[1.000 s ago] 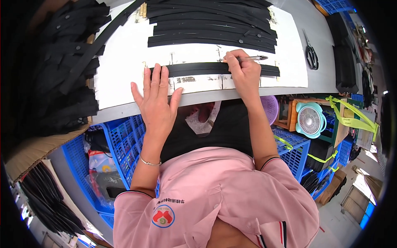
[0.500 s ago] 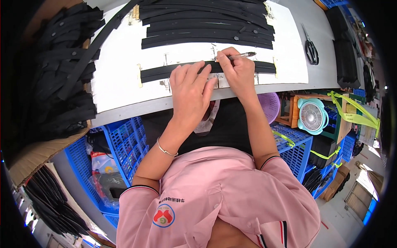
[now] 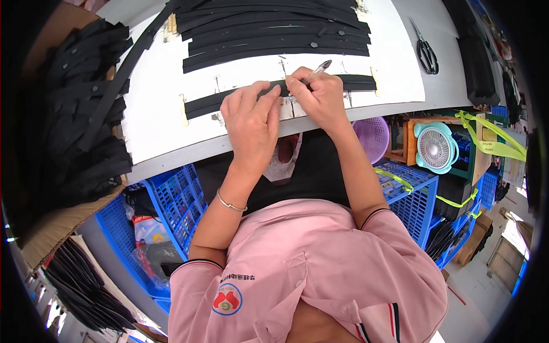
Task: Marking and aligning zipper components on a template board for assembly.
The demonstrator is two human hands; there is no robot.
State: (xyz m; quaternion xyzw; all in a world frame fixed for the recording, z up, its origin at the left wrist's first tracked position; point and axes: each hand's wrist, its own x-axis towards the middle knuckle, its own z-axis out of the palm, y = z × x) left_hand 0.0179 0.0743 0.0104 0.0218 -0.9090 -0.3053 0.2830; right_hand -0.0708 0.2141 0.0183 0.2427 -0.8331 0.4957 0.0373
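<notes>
A black fabric strip (image 3: 201,105) lies across the white board (image 3: 150,127) near the table's front edge. My left hand (image 3: 249,119) rests on that strip with its fingers stretched out, fingertips close to my right hand. Pinched in my right hand (image 3: 321,98) is a pen (image 3: 324,67), its upper end slanting up and to the right. The pen's tip is down at the strip, mostly hidden by my fingers. Dark marker lines show on the board above and below the strip. Beyond it, several more black strips (image 3: 274,40) lie side by side.
A large heap of black strips (image 3: 74,91) fills the left side, one long strip trailing onto the board. Black-handled scissors (image 3: 426,55) lie at the right. Below the table stand blue crates (image 3: 409,197), a purple basket (image 3: 372,137) and a small teal fan (image 3: 436,147).
My right hand and the pen have come down from the board's lines onto the strip, the pen now standing steeper. The view has tilted a little; my left hand stays on the strip.
</notes>
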